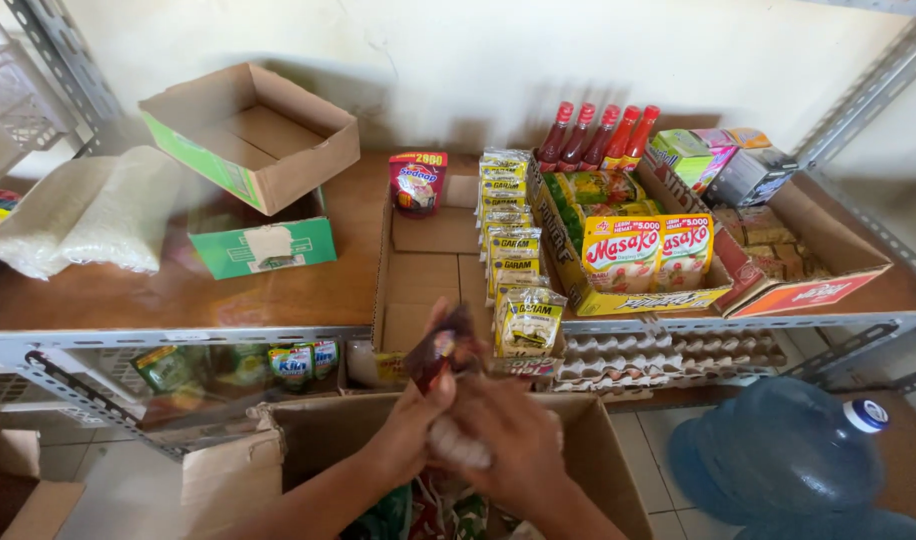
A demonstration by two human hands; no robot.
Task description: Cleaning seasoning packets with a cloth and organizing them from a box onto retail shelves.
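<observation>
Both my hands, left hand (pixel 415 415) and right hand (pixel 508 440), clasp a dark sachet (pixel 440 352) over the open carton (pixel 308 425) (blurred); ahead, yellow packets (pixel 508 245) fill a shelf tray (pixel 428 270), red sauce bottles (pixel 598 135) behind.

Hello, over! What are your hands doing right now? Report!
Left hand grips a dark red sachet. Right hand closed on a pale packet. Both above the open cardboard box. Nothing between hands and shelf tray.

Small grocery shop — metal shelf (pixel 278 335) of sauce bottles (pixel 598 135), packets (pixel 508 250)
</observation>
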